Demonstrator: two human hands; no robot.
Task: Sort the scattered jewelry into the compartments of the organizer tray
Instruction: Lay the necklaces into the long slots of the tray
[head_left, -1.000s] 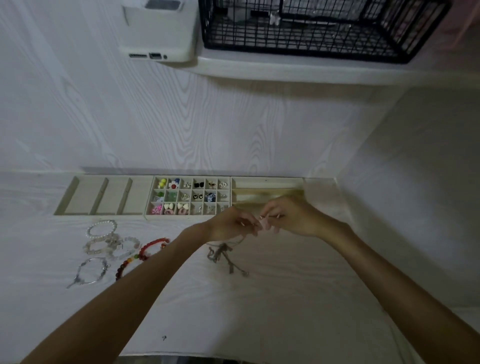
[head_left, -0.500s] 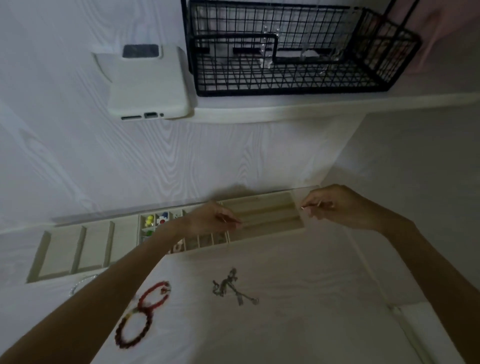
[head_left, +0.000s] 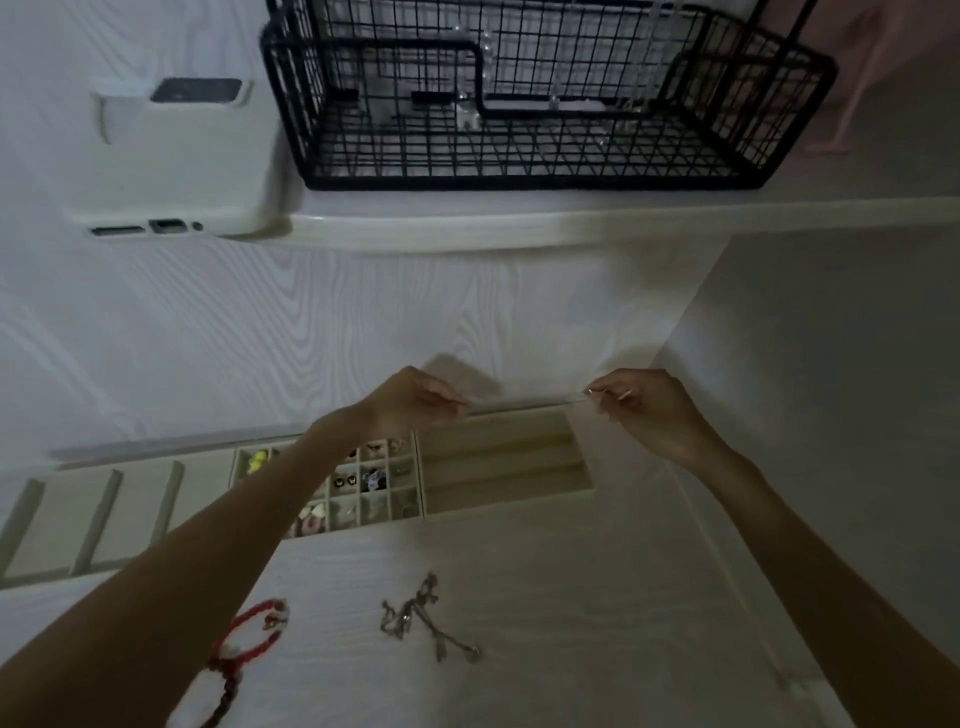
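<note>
The left hand and right hand each pinch one end of a thin chain, stretched lengthwise just above the organizer tray's long slots, parallel to them.

Hands: 1 s ago the left hand and right hand met fingertip to fingertip over the near edge of the organizer tray; now they are well apart, over its far edge.
Chain: a thin chain, too faint to describe further, now runs taut between the 2 pinching grips, above the tray's long right compartments.
View: the camera has tilted up; the wire basket and phone show fully, and the pale bead bracelets on the left have left the frame.
</note>
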